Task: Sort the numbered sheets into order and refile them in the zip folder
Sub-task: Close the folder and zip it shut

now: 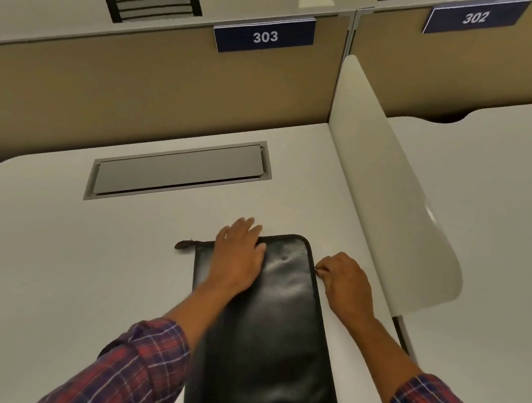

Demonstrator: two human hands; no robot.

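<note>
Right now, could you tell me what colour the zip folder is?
The zip folder is glossy black; head view.

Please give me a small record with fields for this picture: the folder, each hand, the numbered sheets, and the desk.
folder: black zip folder, lying flat on the white desk
left hand: left hand rests flat on the folder's far end, fingers straight
right hand: right hand at the folder's right edge, fingers curled, apparently pinching the zip pull
sheets: none in view
zip state: cannot tell
desk fittings: grey cable hatch, lid down; sign reading 303
</note>
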